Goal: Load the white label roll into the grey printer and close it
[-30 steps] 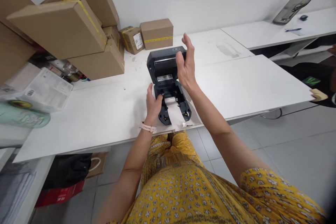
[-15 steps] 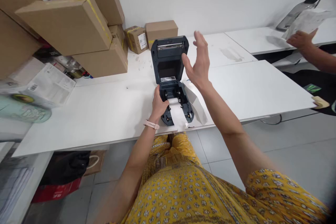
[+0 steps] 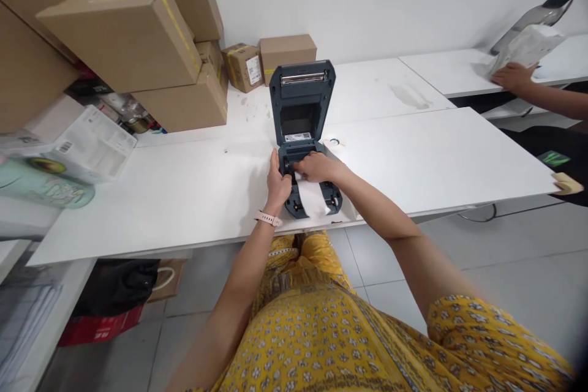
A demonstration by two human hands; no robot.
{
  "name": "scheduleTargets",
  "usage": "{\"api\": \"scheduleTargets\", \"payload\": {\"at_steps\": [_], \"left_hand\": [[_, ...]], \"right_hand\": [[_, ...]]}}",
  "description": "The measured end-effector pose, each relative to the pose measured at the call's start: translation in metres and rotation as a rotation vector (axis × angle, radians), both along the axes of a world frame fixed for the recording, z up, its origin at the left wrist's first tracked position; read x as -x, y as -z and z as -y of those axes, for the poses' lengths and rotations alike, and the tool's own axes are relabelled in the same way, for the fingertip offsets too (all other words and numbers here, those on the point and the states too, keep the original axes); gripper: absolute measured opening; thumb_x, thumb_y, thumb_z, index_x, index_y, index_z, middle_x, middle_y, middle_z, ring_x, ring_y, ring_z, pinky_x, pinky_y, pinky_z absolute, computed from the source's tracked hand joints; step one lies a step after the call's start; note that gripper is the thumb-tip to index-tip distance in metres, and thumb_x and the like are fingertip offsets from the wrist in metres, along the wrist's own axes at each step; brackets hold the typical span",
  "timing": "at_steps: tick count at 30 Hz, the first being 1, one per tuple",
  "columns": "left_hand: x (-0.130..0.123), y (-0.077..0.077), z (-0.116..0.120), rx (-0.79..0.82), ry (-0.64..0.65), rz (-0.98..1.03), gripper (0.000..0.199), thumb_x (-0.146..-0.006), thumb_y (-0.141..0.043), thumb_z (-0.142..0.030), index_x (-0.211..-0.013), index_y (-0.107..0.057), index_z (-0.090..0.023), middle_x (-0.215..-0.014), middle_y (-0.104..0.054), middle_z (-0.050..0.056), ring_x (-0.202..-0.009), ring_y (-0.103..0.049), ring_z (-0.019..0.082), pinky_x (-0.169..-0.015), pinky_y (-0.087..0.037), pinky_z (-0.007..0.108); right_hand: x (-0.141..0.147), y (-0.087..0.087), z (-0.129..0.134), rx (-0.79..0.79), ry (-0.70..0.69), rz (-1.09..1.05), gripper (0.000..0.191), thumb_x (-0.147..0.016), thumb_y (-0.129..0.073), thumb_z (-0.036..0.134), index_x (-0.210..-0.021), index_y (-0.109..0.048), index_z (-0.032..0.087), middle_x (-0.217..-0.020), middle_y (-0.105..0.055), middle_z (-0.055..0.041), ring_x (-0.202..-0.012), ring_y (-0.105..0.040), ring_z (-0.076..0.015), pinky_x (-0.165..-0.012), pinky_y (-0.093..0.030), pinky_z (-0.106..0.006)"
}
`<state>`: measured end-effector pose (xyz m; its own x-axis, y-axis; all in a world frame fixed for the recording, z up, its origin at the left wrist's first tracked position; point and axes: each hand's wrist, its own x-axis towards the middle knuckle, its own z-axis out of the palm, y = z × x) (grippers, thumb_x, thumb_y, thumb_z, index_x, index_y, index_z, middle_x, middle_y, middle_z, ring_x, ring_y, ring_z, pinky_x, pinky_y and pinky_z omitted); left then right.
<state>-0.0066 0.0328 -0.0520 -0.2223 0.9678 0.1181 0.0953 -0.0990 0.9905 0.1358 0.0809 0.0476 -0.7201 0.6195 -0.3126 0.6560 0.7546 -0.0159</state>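
Observation:
A dark label printer [image 3: 301, 104] stands at the front edge of the white table with its lid raised. From its inside a white paper strip [image 3: 313, 197] runs toward the table's front edge. My left hand [image 3: 278, 184] is wrapped round the printer's left side, thumb over the rim. Reaching in from the right, my right hand [image 3: 316, 167] lies over the paper roll, its fingers bent down inside the printer. What those fingertips hold is hidden, and the roll itself is mostly covered.
Cardboard boxes [image 3: 124, 43] are stacked at the back left, with two smaller ones [image 3: 288, 55] behind the printer. A green bottle [image 3: 50, 187] lies at the left. Another person's hand [image 3: 514, 76] touches a white package [image 3: 528, 46] at the far right.
My right hand, raised and spread beside the lid before, has come down into the printer over the roll. The other person's hand and package have moved lower.

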Motion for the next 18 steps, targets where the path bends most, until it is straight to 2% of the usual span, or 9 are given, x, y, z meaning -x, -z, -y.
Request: {"api": "scheduleTargets", "payload": {"at_steps": [3,6,8,10,12,14,16,18], "left_hand": [[-0.001,0.001,0.0,-0.012,-0.012,0.01,0.102,-0.071,-0.054,0.004,-0.165,-0.03,-0.026,-0.173,-0.038,0.004,-0.162,-0.032,0.022,-0.135,-0.023,0.041],[-0.001,0.0,0.0,-0.014,-0.025,0.01,0.098,-0.072,-0.055,0.003,-0.163,-0.034,-0.027,-0.172,-0.039,0.003,-0.163,-0.031,0.022,-0.136,-0.022,0.041],[0.0,0.0,0.001,-0.014,-0.022,0.006,0.096,-0.073,-0.057,0.002,-0.162,-0.035,-0.029,-0.172,-0.04,0.002,-0.163,-0.031,0.022,-0.136,-0.023,0.042],[0.0,-0.001,0.003,-0.017,-0.011,0.003,0.095,-0.074,-0.057,0.001,-0.162,-0.036,-0.029,-0.171,-0.041,0.003,-0.162,-0.032,0.023,-0.135,-0.024,0.043],[0.0,-0.002,0.004,-0.014,-0.012,-0.002,0.094,-0.074,-0.057,0.001,-0.161,-0.037,-0.028,-0.17,-0.043,0.003,-0.161,-0.035,0.023,-0.135,-0.025,0.043],[0.0,-0.004,0.004,-0.007,-0.025,-0.009,0.092,-0.074,-0.057,0.001,-0.16,-0.04,-0.026,-0.169,-0.045,0.004,-0.16,-0.037,0.024,-0.135,-0.026,0.043],[-0.001,-0.005,0.005,-0.001,-0.033,-0.011,0.091,-0.073,-0.057,0.001,-0.159,-0.041,-0.025,-0.167,-0.047,0.006,-0.159,-0.039,0.025,-0.134,-0.028,0.043],[-0.001,-0.007,0.005,0.001,-0.031,-0.002,0.091,-0.073,-0.057,0.001,-0.159,-0.042,-0.025,-0.166,-0.048,0.006,-0.157,-0.041,0.026,-0.134,-0.03,0.043]], "right_hand": [[0.004,-0.001,-0.004,0.065,-0.005,-0.007,0.052,-0.086,-0.064,0.011,-0.138,-0.067,0.014,-0.125,-0.077,-0.023,-0.118,-0.073,-0.0389,-0.1,-0.051,-0.047],[-0.011,-0.009,-0.009,0.173,-0.05,-0.146,0.054,-0.083,-0.068,0.013,-0.138,-0.066,0.015,-0.135,-0.073,-0.0183,-0.122,-0.07,-0.0342,-0.1,-0.053,-0.042],[-0.037,-0.019,-0.009,0.335,-0.1,-0.447,0.05,-0.085,-0.071,0.021,-0.135,-0.067,0.018,-0.138,-0.072,-0.0132,-0.122,-0.069,-0.0295,-0.103,-0.053,-0.04],[-0.075,-0.028,-0.005,0.486,-0.094,-0.853,0.045,-0.086,-0.076,0.035,-0.129,-0.069,0.023,-0.131,-0.074,-0.0089,-0.116,-0.07,-0.027,-0.102,-0.054,-0.041],[-0.119,-0.031,0.003,0.54,0.003,-1.223,0.04,-0.08,-0.084,0.04,-0.117,-0.073,0.03,-0.115,-0.076,-0.0038,-0.109,-0.071,-0.0255,-0.098,-0.056,-0.042],[-0.16,-0.024,0.01,0.484,0.204,-1.495,0.04,-0.071,-0.092,0.036,-0.106,-0.073,0.035,-0.109,-0.075,-0.0006,-0.107,-0.071,-0.0252,-0.095,-0.057,-0.041],[-0.19,-0.007,0.012,0.42,0.434,-1.564,0.044,-0.066,-0.096,0.037,-0.102,-0.072,0.037,-0.11,-0.075,-0.0013,-0.106,-0.07,-0.0261,-0.088,-0.058,-0.041],[-0.207,0.018,0.008,0.41,0.572,-1.524,0.045,-0.065,-0.095,0.042,-0.102,-0.071,0.035,-0.111,-0.076,-0.0035,-0.1,-0.07,-0.0259,-0.082,-0.058,-0.041]]}}
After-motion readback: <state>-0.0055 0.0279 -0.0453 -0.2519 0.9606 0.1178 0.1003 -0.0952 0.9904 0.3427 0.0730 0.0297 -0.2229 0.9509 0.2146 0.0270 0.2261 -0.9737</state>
